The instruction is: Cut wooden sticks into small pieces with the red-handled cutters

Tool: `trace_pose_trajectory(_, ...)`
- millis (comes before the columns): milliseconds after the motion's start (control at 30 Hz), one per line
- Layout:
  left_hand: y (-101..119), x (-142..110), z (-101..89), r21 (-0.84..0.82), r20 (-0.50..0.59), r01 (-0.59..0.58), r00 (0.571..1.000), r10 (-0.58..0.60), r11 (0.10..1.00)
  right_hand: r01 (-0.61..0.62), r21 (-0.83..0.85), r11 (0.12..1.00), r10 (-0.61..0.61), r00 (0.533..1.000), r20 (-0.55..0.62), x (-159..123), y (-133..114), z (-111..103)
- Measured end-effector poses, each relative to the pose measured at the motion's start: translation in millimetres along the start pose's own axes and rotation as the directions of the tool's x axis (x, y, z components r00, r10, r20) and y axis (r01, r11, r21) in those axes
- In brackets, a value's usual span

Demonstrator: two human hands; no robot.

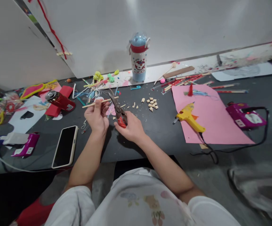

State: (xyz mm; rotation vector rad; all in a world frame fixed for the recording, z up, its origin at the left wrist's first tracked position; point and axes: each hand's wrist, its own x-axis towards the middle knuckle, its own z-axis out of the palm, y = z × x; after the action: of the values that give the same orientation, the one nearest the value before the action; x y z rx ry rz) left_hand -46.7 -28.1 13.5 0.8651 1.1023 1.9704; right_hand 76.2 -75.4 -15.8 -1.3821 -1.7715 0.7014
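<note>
My left hand (pixel 97 117) pinches a thin wooden stick (pixel 89 104) and holds it level above the dark table (pixel 159 125). My right hand (pixel 131 128) grips the red handles of a pair of cutting pliers (pixel 117 108), whose open blades sit around the stick's right end. Several small cut wooden pieces (pixel 152 104) lie scattered just right of the blades.
A phone (pixel 65 146) lies at the left near the table edge, with a red can (pixel 60 100) behind it. A yellow glue gun (pixel 189 117) rests on pink paper (pixel 211 122). A purple device (pixel 244 116), a blue-and-white bottle (pixel 138 59) and red sticks (pixel 183 82) are farther off.
</note>
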Motion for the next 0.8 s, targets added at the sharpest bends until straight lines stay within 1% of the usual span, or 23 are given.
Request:
trace_pose_trajectory(133, 1.8, -0.3, 0.8, -0.006, -0.016, 0.0, 1.0, 0.0, 1.0, 0.062, 0.024, 0.998, -0.062, 0.998, 0.001, 1.4, 1.1, 0.2)
trace_pose_trajectory(300, 5.5, -0.5, 1.0, 0.022, -0.04, 0.013, 0.999, -0.012, 1.0, 0.102, 0.039, 0.994, -0.102, 0.995, -0.003, 1.9, 2.0, -0.5)
trace_pose_trajectory(467, 8.6, 1.2, 0.5, -0.007, -0.039, 0.013, 0.999, -0.013, 1.0, 0.155, 0.035, 0.987, -0.156, 0.988, 0.006, 2.3, 3.3, -0.9)
trace_pose_trajectory(667, 10.3, 0.6, 1.6, 0.032, -0.064, 0.046, 0.997, -0.044, 0.998, 0.161, 0.017, 0.987, -0.16, 0.987, -0.018, 2.4, 4.5, -0.4)
trace_pose_trajectory(800, 10.4, 0.1, 2.1, 0.024, -0.065, 0.045, 0.997, -0.044, 0.999, 0.16, -0.004, 0.987, -0.16, 0.987, -0.032, 2.0, 4.9, -0.2)
